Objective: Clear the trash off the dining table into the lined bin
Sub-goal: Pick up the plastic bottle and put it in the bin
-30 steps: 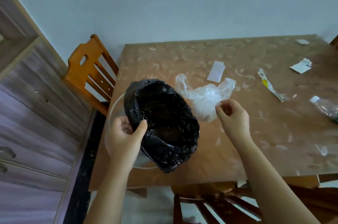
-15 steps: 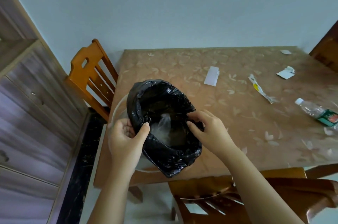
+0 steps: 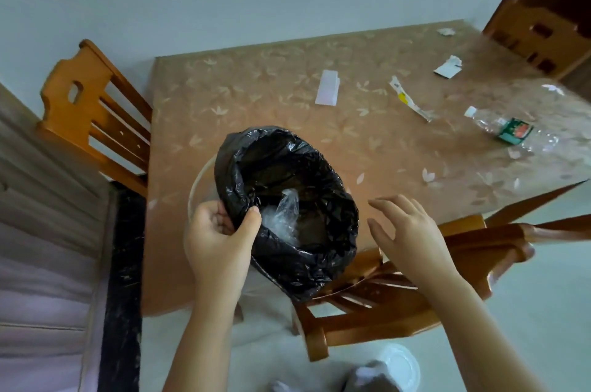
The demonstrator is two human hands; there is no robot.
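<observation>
A clear bin (image 3: pixel 195 187) with a black liner (image 3: pixel 323 251) is held over the near left part of the dining table (image 3: pixel 256 97). My left hand (image 3: pixel 217 241) grips the liner's rim and the bin edge. A crumpled clear plastic bag (image 3: pixel 284 215) lies inside the liner. Just right of the bin, my right hand (image 3: pixel 406 231) hovers with fingers spread and nothing in it. Across the table lie a white paper strip (image 3: pixel 327 91), a torn wrapper (image 3: pixel 409 102), a white scrap (image 3: pixel 447 67) and a crushed plastic bottle (image 3: pixel 508 131).
Wooden chairs stand at the table's left (image 3: pixel 92 113), near side (image 3: pixel 415 289) and far right (image 3: pixel 537 36). A cabinet (image 3: pixel 41 247) fills the left edge. Small paper bits (image 3: pixel 428 175) dot the table's right part. A white lid (image 3: pixel 399 366) lies on the floor.
My right hand picked the clear plastic bag off the table, pushed it into the liner, and has now pulled out empty to the right. The view shifted right.
</observation>
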